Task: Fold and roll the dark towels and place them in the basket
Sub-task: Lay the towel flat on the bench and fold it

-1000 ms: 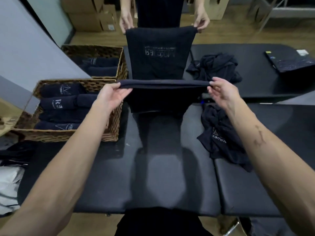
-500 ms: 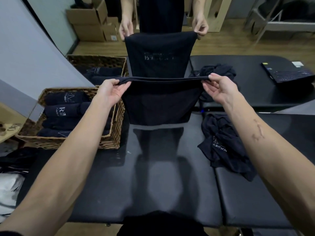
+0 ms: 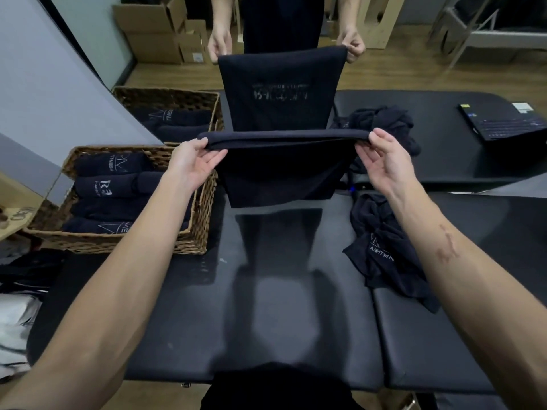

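A dark towel hangs folded in the air above the black padded table. My left hand pinches its top left corner and my right hand pinches its top right corner. The towel's lower edge hangs just above the table. To the left stands a wicker basket holding several rolled dark towels. Crumpled dark towels lie on the table to the right.
Across the table a person holds up another dark towel by its top corners. A second wicker basket with rolled towels stands behind the first. More crumpled towels and a laptop lie on the far table.
Both my hands have lifted the folded towel a little higher, so more of it hangs free. The person opposite has kept their towel held up.
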